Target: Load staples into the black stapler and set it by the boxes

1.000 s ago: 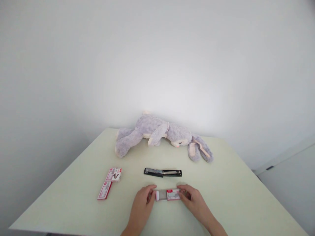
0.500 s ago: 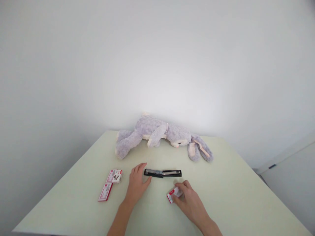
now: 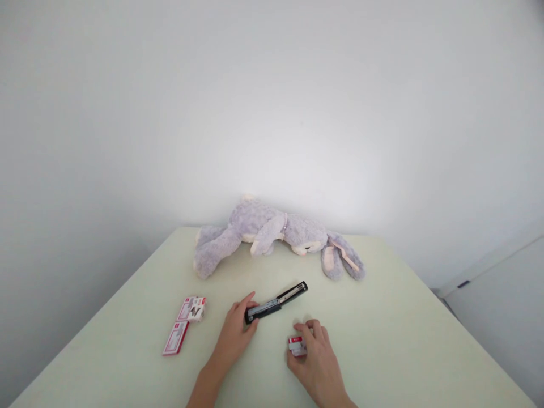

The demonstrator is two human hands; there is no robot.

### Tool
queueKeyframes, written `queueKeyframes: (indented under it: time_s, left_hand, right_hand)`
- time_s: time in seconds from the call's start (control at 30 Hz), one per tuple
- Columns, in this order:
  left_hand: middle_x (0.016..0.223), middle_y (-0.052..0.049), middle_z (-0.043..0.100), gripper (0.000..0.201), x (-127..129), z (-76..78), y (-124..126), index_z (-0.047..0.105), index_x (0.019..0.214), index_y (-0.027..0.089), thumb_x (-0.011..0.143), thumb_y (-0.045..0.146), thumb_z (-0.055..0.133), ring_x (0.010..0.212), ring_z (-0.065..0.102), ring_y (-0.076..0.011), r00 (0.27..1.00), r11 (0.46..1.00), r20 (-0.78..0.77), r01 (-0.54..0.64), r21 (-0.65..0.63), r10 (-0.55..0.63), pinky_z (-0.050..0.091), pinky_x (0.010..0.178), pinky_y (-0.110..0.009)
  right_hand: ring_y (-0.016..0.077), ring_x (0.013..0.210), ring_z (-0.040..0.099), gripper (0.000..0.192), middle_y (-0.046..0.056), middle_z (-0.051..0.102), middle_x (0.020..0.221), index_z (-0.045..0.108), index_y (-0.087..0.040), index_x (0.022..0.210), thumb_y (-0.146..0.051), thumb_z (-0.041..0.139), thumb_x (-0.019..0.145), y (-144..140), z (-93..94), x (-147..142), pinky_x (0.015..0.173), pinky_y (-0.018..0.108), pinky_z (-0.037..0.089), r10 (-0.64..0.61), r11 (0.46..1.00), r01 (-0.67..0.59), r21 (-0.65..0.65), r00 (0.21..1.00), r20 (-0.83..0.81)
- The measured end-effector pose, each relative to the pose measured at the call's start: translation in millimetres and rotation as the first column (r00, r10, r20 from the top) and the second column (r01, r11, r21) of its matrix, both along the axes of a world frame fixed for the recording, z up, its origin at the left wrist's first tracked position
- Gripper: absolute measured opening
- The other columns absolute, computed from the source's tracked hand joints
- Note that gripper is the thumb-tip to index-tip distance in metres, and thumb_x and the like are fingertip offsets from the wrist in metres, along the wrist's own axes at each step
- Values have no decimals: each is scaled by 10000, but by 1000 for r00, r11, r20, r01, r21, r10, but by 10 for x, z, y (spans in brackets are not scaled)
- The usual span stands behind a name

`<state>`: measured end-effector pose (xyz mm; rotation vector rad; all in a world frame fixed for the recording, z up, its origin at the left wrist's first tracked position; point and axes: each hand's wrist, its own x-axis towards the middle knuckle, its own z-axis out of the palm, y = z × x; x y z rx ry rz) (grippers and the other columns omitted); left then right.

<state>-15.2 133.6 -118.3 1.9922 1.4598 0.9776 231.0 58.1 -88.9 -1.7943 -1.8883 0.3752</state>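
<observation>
My left hand (image 3: 234,334) grips the near end of a black opened stapler (image 3: 276,302), which now lies at an angle with its far end pointing up and to the right. My right hand (image 3: 313,358) is closed over a small red and white staple box (image 3: 296,344) on the pale green table (image 3: 395,334). The two hands are a short way apart.
A grey plush rabbit (image 3: 272,235) lies on its side along the table's far edge. Two more red and white staple boxes (image 3: 192,309) (image 3: 173,338) lie to the left of my left hand. A white wall stands behind and a white cabinet (image 3: 501,306) to the right.
My left hand left the staple box, reached to the stapler and took its near end, turning it askew. My right hand drew the box toward me.
</observation>
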Motion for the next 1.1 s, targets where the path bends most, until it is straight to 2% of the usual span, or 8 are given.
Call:
queueKeyframes:
  time_s: [0.23,0.37,0.5,0.6,0.7,0.8,0.97,1.1]
  left_hand:
    - [1249,-20,707,676,26,46,-198,411,1512,338,877,249,624,1166,603,-237,999,998,19,41,-43,-40,416,1083,-447]
    - [1243,-10,720,698,98,71,-288,426,1507,359,855,258,655,1160,602,-249,999,998,25,40,-55,-39,398,1092,-461]
    - [1244,-11,727,692,127,93,-315,444,1500,359,849,262,657,1161,603,-254,999,997,30,42,-69,-40,387,1101,-474]
    - [1242,-19,733,694,136,118,-308,454,1498,351,840,268,660,1180,598,-264,999,996,33,43,-80,-40,373,1116,-493]
    - [1228,-25,739,703,158,143,-314,455,1498,342,832,265,666,1170,596,-275,998,994,34,47,-95,-44,367,1119,-511]
    - [1216,-20,742,723,205,161,-358,447,1501,345,822,248,674,1150,596,-275,998,993,37,53,-107,-50,364,1115,-511]
    - [1225,3,738,764,301,174,-467,426,1507,370,807,229,696,1157,584,-267,997,990,49,64,-125,-59,369,1101,-484]
    - [1232,2,734,768,328,166,-496,428,1507,370,804,217,697,1175,574,-269,997,989,58,60,-138,-53,365,1098,-476]
  right_hand:
    - [322,1214,536,425,111,548,1307,665,-255,1193,-212,604,775,-15,-34,46,1075,445,462,0,1000,0,21,1000,2]
    - [319,1263,512,463,111,528,1365,659,-266,1253,-216,611,795,-49,-85,60,1104,445,446,-1,1000,1,11,1000,0]
    - [324,1220,532,521,97,532,1370,642,-304,1307,-316,699,789,-95,51,125,1068,455,462,-9,1000,9,-14,1000,19]
    - [301,1122,578,473,74,588,1271,669,-350,1265,-321,717,796,-81,222,193,998,431,486,50,996,-47,-74,998,28]
    - [264,1073,602,262,51,631,1136,745,-345,1067,-243,656,842,-11,346,215,952,376,489,169,979,-167,-117,986,3]
    - [233,1038,618,192,38,640,1053,750,-312,947,-200,616,869,78,413,164,911,318,490,229,964,-234,-124,972,-54]
    - [177,861,632,204,-1,622,947,737,-316,1028,-237,573,938,212,487,-15,784,256,473,275,950,-285,-124,957,-96]
    - [148,831,636,222,-24,612,943,743,-334,1042,-218,594,925,300,493,-135,759,230,445,324,932,-336,-137,940,-103]
